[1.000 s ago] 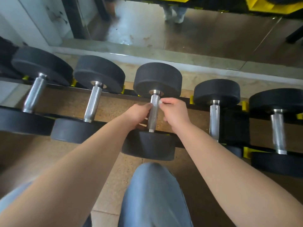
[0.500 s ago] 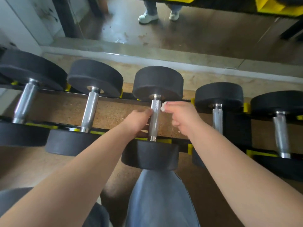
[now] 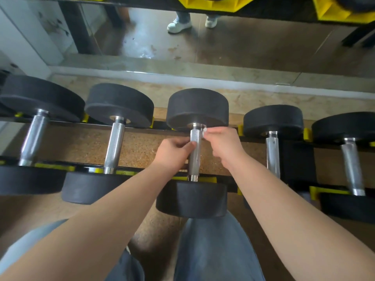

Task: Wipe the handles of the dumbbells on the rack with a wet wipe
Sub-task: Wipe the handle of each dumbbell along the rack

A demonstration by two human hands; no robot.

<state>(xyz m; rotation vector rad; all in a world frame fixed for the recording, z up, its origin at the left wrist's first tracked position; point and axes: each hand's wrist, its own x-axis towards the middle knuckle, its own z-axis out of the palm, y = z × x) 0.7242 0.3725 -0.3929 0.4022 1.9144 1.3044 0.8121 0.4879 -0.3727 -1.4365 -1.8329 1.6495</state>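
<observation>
**Two hands on the middle of five dumbbells**

Nearest the camera are two legs in blue jeans, the right knee [image 3: 213, 250] just under the near head of the middle dumbbell [image 3: 191, 199]. Two bare forearms reach forward over them and draw together at that dumbbell.

The left hand [image 3: 174, 151] comes in from the left and grips the knurled steel handle [image 3: 194, 157] at about mid-length. Its fingers curl round the bar and the thumb lies against it. The right hand [image 3: 225, 145] comes in from the right, a little higher, with its wrist bent inward. Its thumb and forefinger pinch a small wad of white wet wipe [image 3: 204, 130]. The wipe touches the far end of the handle, just below the collar of the far head.

The rack [image 3: 161, 125] holds five dumbbells in a row, each with two black round heads and one steel bar. They lie across two black rails fitted with yellow cradles [image 3: 242, 129]. Two stand to the left of the held one, with bars at [image 3: 32, 138] and [image 3: 114, 147]. Two stand to the right, at [image 3: 273, 155] and [image 3: 353, 165].

A speckled cork-coloured floor [image 3: 142, 147] shows between the rails. Beyond the rack a mirror [image 3: 243, 47] stands on a pale sill and shows two white shoes [image 3: 179, 26], with yellow pieces [image 3: 205, 5] of an upper tier along the top edge
</observation>
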